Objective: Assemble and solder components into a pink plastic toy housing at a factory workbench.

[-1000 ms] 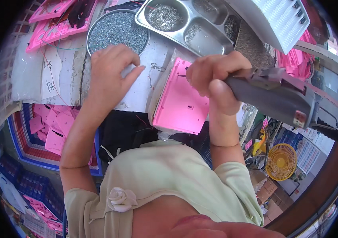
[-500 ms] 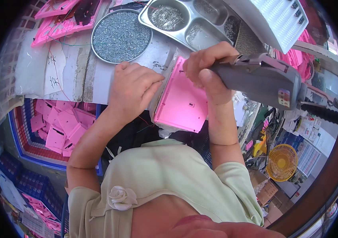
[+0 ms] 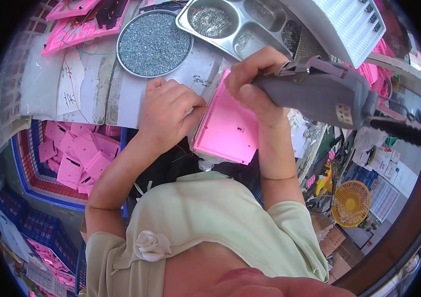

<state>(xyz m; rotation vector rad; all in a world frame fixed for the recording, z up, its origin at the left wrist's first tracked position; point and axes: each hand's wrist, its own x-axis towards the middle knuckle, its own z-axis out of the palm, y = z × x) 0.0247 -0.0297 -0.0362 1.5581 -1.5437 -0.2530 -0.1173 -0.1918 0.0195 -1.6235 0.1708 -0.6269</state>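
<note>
- The right hand (image 3: 257, 81) is wrapped around the front part of a grey power tool (image 3: 314, 91), with the fingers closed on it and the thumb laid along its near side
- The tool lies slanted, its rear end pointing to the right, where a thick black cable (image 3: 403, 131) is seen; its tip is hidden by the hand, so I cannot tell if it touches anything
- The pink panel (image 3: 230, 131) is in front of the body, partly below the right hand, with clear plastic (image 3: 212, 163) at its near edge
- The left hand (image 3: 171, 111) is just beside the left edge of the panel, its fingers curled and the thumb close to the forefinger; I cannot tell if they pinch something small
- Beyond the left hand stands a round metal bowl (image 3: 119, 52) full of small screws (image 3: 155, 44), and to its right a metal tray (image 3: 240, 24) with several compartments
- At the left, a blue crate (image 3: 57, 199) contains many pink pieces (image 3: 79, 153)
</note>
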